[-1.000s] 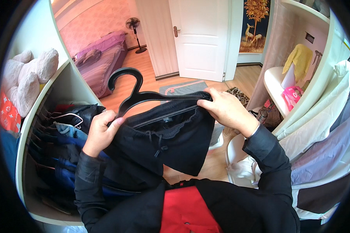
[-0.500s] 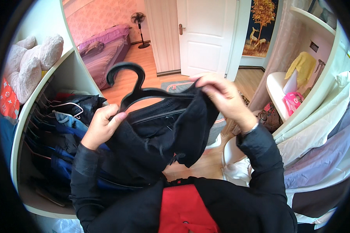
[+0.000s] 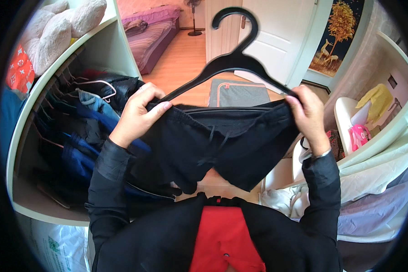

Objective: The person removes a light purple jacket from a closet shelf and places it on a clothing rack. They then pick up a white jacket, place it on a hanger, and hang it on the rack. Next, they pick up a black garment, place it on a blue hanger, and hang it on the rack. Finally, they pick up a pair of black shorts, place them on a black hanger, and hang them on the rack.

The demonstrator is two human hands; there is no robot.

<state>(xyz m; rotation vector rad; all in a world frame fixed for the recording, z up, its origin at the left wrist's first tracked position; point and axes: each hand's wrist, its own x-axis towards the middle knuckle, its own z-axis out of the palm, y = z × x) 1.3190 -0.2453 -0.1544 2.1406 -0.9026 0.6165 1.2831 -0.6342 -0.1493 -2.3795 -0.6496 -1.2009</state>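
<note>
Black drawstring shorts point(image 3: 226, 145) hang spread out in front of me, with a black plastic hanger point(image 3: 233, 61) set inside their waistband. The hanger's hook points up and curls to the left. At the left end of the waistband, my left hand point(image 3: 140, 113) is closed on the shorts and the hanger's end, thumb on top. My right hand point(image 3: 308, 118) pinches the opposite waist corner together with the hanger's other tip. Both legs of the shorts dangle freely, and the drawstring shows at the front middle.
On the left, an open wardrobe point(image 3: 13, 149) holds dark clothes on hangers, with a plush toy point(image 3: 54, 36) on top. A grey box point(image 3: 240, 93) lies on the floor ahead. Pale fabrics point(image 3: 376, 195) hang at right by curved shelves point(image 3: 344, 118). A plastic bag point(image 3: 68, 247) is at lower left.
The hanger has turned from tilted to nearly level, its hook now near the middle. My right hand has moved right, and the bunched shorts are now stretched wide across it.
</note>
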